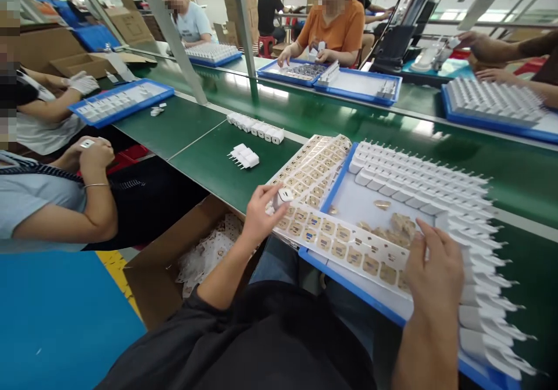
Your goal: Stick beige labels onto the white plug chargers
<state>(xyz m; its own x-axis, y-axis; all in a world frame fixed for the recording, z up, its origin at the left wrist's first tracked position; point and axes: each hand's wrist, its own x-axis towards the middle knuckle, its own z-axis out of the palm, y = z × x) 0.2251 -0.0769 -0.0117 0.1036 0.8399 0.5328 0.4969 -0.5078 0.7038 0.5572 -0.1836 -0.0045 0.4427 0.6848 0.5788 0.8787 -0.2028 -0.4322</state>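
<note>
My left hand (pixel 261 215) grips a white charger (pixel 285 196) between thumb and fingers, its face with a dark port slot turned up. Beneath it lies a sheet of tan stickers (pixel 335 240), spread across the near part of a blue-rimmed tray (pixel 337 188). My right hand (pixel 436 268) hovers at the right end of this sheet, thumb and index finger close together; whatever is between them is too small to make out. Loose tan pieces (pixel 401 226) lie in the tray by its fingertips. Rows of white chargers (pixel 418 172) with metal pins line the tray's far and right sides.
More sticker sheets (pixel 311 166) lie left of the tray. Several chargers (pixel 245 156) stand on the green bench (pixel 196 146), with a row of chargers (pixel 255 128) behind. A cardboard box (pixel 150 288) of scraps sits below. Co-workers sit left and opposite, with blue trays (pixel 163 90).
</note>
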